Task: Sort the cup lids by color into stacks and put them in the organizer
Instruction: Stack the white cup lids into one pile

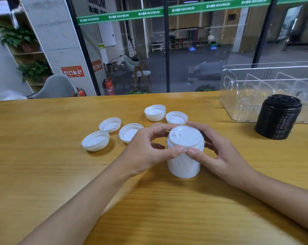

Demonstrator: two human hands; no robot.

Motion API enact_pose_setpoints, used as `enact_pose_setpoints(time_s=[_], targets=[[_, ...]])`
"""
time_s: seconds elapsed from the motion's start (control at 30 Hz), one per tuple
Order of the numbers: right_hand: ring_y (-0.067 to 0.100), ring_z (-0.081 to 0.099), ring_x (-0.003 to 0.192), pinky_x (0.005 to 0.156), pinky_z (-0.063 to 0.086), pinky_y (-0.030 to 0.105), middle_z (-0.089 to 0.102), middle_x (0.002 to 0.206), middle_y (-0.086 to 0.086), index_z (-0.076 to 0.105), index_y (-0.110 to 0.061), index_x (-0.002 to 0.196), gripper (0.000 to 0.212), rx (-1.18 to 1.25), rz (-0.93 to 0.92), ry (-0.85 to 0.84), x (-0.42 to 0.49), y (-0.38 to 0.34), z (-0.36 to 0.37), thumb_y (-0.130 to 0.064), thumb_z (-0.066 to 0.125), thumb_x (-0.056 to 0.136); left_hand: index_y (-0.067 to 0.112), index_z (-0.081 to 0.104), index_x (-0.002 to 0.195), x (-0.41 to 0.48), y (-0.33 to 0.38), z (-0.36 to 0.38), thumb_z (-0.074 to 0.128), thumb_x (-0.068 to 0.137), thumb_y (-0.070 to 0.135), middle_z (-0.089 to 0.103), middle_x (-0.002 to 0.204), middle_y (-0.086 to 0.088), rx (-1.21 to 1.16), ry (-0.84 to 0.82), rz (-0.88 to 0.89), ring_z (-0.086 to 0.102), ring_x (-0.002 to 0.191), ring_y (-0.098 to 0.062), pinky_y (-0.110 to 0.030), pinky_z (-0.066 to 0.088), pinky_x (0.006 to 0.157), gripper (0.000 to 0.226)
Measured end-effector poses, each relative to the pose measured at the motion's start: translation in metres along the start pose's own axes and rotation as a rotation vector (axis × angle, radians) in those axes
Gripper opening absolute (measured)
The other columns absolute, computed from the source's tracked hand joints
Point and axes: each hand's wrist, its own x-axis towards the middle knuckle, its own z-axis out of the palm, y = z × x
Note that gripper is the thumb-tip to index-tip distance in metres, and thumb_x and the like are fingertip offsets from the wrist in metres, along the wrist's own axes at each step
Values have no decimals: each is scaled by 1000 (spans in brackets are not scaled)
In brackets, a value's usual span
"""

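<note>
A tall stack of white lids [184, 163] stands on the wooden table [149, 209] in the middle. My left hand [148, 149] and my right hand [215, 149] grip its upper part from both sides, thumbs meeting at the front. Several loose white lids lie upside down behind my left hand: one at the far left [95, 140], one behind it [110, 124], one partly hidden by my fingers [128, 132], a small pile [155, 112] and a single lid [176, 117]. A tall stack of black lids [278, 117] stands at the right, in front of the clear organizer [238, 103].
The clear plastic organizer has upright dividers and sits at the table's back right. A glass wall runs behind the table's far edge. A grey chair [56, 87] stands beyond the table at the left.
</note>
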Motion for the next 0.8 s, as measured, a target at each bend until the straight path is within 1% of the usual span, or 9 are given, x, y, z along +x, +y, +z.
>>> enact_pose_setpoints(time_s=[0.07,0.13,0.23,0.3,0.4,0.47,0.53,0.63,0.8], targets=[[7,56,138,110,49,25,60,146,-20,41,-43,153,66,-31,-15,-8,0,-1,0,-51,66,93,28,70,134,-1,-1,0,85,81,29,69,134,14,-2,-2,8,63,129,-5,-28,57,95,55],[12,55,140,110,51,35,59,146,-17,47,-42,150,60,-67,-17,-11,1,0,0,-54,64,94,28,69,136,-1,-4,-2,86,85,28,70,135,12,5,-17,8,63,129,-5,-29,57,98,54],[16,56,138,108,52,38,59,145,-15,53,-39,144,55,-78,-10,-15,1,0,-1,-54,63,93,29,68,135,3,-7,-14,75,88,51,75,127,12,-4,1,-23,66,123,-4,-26,55,99,53],[17,56,138,107,51,33,59,145,-14,54,-37,143,54,-79,-14,-17,2,0,-1,-53,63,93,30,71,130,6,-13,-26,66,89,61,77,117,14,111,128,-52,68,115,-1,-25,54,95,51],[15,55,138,105,50,27,59,146,-16,54,-38,143,53,-80,-19,-20,1,0,-1,-53,63,93,28,73,125,7,-33,-40,76,93,42,76,114,15,564,336,-114,67,112,-4,-35,54,99,35],[14,55,138,104,50,24,58,146,-17,54,-38,143,53,-86,-21,-18,1,0,-2,-53,63,93,26,72,128,6,-42,-44,78,92,34,74,120,10,735,335,-160,67,118,-12,-42,55,99,37],[15,55,138,104,50,25,58,146,-17,54,-37,143,54,-90,-22,-16,1,-1,-2,-53,63,93,26,71,131,6,-45,-47,79,92,34,74,124,7,829,304,-192,67,119,-16,-44,56,96,40],[15,56,137,103,51,26,59,146,-17,54,-37,144,54,-86,-23,-8,1,-1,-1,-52,63,93,26,73,128,8,-46,-49,77,95,27,75,122,7,926,311,-189,67,117,-18,-39,56,90,33],[13,56,136,103,51,25,59,145,-17,54,-36,144,54,-92,-23,-6,2,-2,-1,-52,63,93,26,77,122,8,-43,-45,76,96,19,78,110,7,915,342,-201,69,106,-16,-37,56,86,28]])
